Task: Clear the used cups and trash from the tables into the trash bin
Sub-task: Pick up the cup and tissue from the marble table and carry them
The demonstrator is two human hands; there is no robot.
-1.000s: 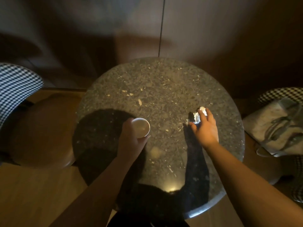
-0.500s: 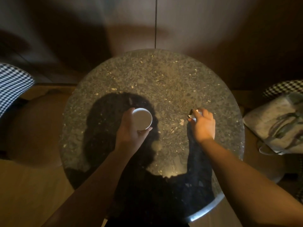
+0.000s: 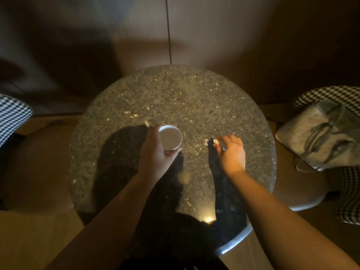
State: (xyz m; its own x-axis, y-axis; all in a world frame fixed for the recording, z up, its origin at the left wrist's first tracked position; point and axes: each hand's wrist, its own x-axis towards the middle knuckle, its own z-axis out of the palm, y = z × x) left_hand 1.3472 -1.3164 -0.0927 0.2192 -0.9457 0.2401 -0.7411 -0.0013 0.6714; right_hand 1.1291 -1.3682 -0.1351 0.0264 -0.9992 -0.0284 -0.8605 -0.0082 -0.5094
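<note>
Nearest, both forearms reach over the round stone table (image 3: pixel 194 98). The left hand (image 3: pixel 155 152) has its fingers wrapped round a white cup (image 3: pixel 170 137), held upright with its mouth facing the camera, over the table's middle. The right hand (image 3: pixel 231 152) curls over a small white scrap (image 3: pixel 215 141), fingertips pinching it at the tabletop; how much of it sits inside the palm is hidden. A second pale fleck (image 3: pixel 206 141) lies just left of those fingertips, between the two hands and closer to the right, which looks best placed to take it. Nothing stands between. No bin is in view. Farther out, a grey bag (image 3: pixel 319 137) rests on a checked seat (image 3: pixel 331 96) at right, another checked seat (image 3: pixel 11 115) at left.
</note>
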